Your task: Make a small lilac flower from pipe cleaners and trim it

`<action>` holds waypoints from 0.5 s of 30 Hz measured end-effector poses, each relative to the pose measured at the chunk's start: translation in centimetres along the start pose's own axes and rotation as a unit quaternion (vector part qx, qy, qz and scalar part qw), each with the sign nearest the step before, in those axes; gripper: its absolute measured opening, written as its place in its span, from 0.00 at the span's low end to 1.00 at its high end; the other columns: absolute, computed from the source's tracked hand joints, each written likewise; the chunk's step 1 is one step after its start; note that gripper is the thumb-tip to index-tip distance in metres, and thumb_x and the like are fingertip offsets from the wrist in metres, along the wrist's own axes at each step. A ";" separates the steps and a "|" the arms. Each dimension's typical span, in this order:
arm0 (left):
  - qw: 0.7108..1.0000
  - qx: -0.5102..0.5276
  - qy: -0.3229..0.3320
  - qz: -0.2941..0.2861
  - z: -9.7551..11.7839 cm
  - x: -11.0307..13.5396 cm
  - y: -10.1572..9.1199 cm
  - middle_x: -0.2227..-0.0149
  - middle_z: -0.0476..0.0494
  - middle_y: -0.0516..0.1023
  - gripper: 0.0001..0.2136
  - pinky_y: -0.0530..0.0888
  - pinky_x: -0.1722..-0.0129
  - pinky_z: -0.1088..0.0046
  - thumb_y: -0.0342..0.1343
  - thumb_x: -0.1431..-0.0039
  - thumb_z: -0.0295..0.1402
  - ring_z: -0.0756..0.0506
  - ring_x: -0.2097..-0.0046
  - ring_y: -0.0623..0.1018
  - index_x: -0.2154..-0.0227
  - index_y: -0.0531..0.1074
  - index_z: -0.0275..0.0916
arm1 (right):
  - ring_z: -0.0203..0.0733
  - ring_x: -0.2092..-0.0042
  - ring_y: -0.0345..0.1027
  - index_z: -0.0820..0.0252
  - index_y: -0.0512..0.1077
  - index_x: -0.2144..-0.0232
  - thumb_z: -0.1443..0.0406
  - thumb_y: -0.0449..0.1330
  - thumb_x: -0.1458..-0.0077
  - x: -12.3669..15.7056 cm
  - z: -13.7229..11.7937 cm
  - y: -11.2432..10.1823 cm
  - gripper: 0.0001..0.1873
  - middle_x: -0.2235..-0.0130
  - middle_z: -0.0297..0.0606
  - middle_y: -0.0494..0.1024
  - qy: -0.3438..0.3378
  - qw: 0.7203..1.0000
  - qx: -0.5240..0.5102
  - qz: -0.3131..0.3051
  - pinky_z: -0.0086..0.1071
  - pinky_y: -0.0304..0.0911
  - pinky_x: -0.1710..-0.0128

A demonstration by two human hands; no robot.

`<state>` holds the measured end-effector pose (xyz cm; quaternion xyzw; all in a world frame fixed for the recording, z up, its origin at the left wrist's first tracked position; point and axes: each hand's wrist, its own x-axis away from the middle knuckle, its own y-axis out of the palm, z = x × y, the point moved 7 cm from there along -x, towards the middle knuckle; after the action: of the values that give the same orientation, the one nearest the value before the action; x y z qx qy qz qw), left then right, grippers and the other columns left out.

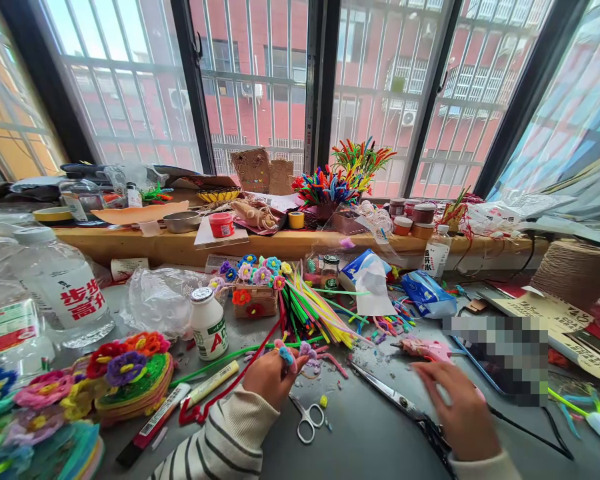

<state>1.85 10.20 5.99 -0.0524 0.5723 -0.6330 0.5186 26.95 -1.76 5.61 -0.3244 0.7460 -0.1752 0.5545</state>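
Note:
My left hand (271, 379), in a striped sleeve, is closed on a small fuzzy pipe-cleaner flower (286, 355) with blue and pink petals. A purple fuzzy piece (307, 351) shows at its fingertips; I cannot tell if it is joined on. My right hand (457, 407) is slightly blurred, fingers stretched leftward and apart, nothing visible in them. It hovers near a pink glue gun (427, 348) and over the handles of large scissors (387, 390). Small white-handled scissors (309, 420) lie between the hands, beside a tiny yellow ball (323, 401).
A basket (255, 301) of fuzzy flowers and a bundle of pipe cleaners (313, 307) stand ahead. Left are a white bottle (209, 325), a glue stick tube (213, 383), flower-topped stacks (135, 387) and a large jug (63, 290). Right lies a phone (500, 357) with a cable.

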 end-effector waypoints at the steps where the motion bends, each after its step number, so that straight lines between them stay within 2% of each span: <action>1: 1.000 -0.004 0.002 -0.008 0.0 0.0 0.1 0.77 0.43 0.76 0.16 0.67 0.78 0.77 0.44 0.50 0.40 0.49 0.77 0.74 0.81 0.72 0.36 | 0.44 0.68 0.66 0.59 0.70 0.72 0.55 0.47 0.50 0.5 2.2 -1.0 0.17 0.71 0.41 0.73 0.033 0.998 0.042 0.012 0.37 0.60 0.65; 4: 1.000 -0.009 0.013 -0.026 0.2 0.0 0.2 0.77 0.42 0.76 0.16 0.68 0.77 0.76 0.44 0.49 0.39 0.48 0.76 0.74 0.78 0.72 0.35 | 0.47 0.69 0.67 0.59 0.70 0.72 0.47 0.41 0.53 2.0 7.3 -2.6 0.27 0.69 0.43 0.73 0.117 0.984 0.136 -0.003 0.38 0.62 0.70; 6: 1.000 -0.009 0.014 -0.019 0.3 0.1 0.3 0.77 0.41 0.76 0.16 0.68 0.78 0.76 0.43 0.49 0.39 0.48 0.77 0.74 0.78 0.71 0.35 | 0.47 0.70 0.68 0.59 0.70 0.70 0.46 0.42 0.56 2.9 9.2 -2.6 0.28 0.67 0.43 0.74 0.153 0.974 0.164 -0.028 0.37 0.63 0.74; 11: 0.999 0.003 0.013 0.030 -0.1 0.2 0.3 0.78 0.43 0.76 0.17 0.69 0.77 0.74 0.42 0.49 0.40 0.47 0.76 0.74 0.79 0.71 0.35 | 0.47 0.72 0.69 0.59 0.71 0.72 0.48 0.47 0.60 3.5 10.7 -1.6 0.24 0.68 0.42 0.75 0.197 0.964 0.164 -0.074 0.33 0.63 0.79; 15: 0.999 0.024 0.023 0.036 -0.3 0.4 0.7 0.77 0.44 0.75 0.15 0.68 0.77 0.74 0.44 0.50 0.40 0.47 0.76 0.74 0.80 0.71 0.37 | 0.48 0.74 0.69 0.60 0.71 0.71 0.49 0.51 0.65 3.7 11.7 -1.5 0.24 0.70 0.44 0.75 0.255 0.948 0.154 -0.113 0.33 0.64 0.81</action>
<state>1.92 10.26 5.15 -0.0049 0.5702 -0.6286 0.5288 37.70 -4.16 0.12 -0.2619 0.7850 -0.4263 0.3653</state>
